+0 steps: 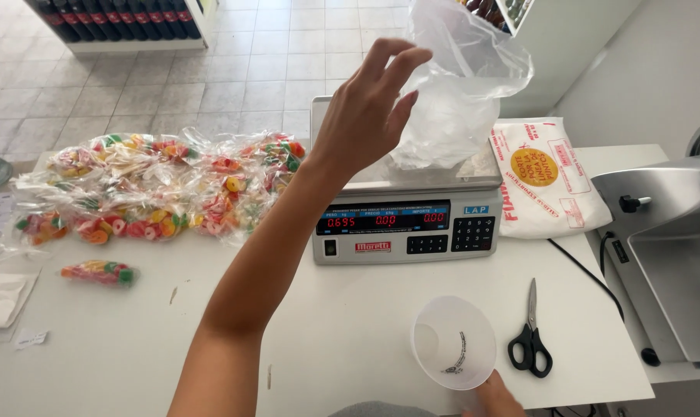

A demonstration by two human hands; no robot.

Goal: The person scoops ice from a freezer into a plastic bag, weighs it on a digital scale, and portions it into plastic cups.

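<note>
My left hand is raised over the digital scale, pinching the top edge of a clear plastic bag that stands on the scale's pan. White powder sits in the bottom of the bag. My right hand shows only partly at the bottom edge, gripping a translucent white plastic cup tilted so its mouth faces me. The cup looks empty.
Several clear bags of colourful ring candies lie heaped at the left of the white table. Black scissors lie right of the cup. A white printed sack leans beside the scale. A metal slicer stands at the right.
</note>
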